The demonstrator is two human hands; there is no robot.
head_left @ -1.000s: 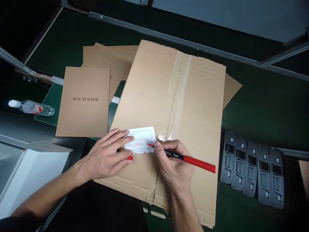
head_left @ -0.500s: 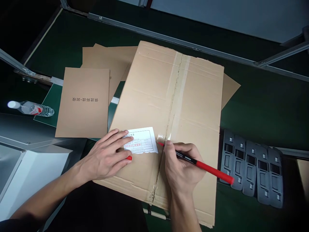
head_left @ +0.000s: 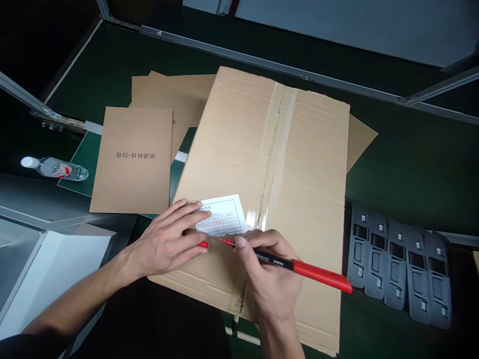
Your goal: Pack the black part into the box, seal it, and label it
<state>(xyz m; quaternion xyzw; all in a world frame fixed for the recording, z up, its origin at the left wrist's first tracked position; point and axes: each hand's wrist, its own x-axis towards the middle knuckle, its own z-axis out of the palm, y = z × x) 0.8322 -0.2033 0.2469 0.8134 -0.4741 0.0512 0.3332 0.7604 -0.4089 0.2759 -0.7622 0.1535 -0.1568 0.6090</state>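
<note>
A white printed slip (head_left: 222,219) with red handwriting lies on a large taped cardboard sheet (head_left: 232,134). My left hand (head_left: 172,239) rests on the slip's left end, with a red cap (head_left: 203,245) held beneath its fingers. In my right hand (head_left: 271,269) is a red and black pen (head_left: 310,274), pinched near its uncapped tip. That tip sits just below the slip's lower edge, close to the red cap.
Brown printed folders (head_left: 134,169) lie left of the cardboard, beside a clear bottle (head_left: 56,168) with a white cap. Several dark grey plastic parts (head_left: 396,264) stand at the right. A metal rail (head_left: 269,62) crosses behind.
My right hand has moved left with the pen, bringing its tip from the tape seam to the slip's lower edge. My left hand stays on the slip. The view has shifted slightly.
</note>
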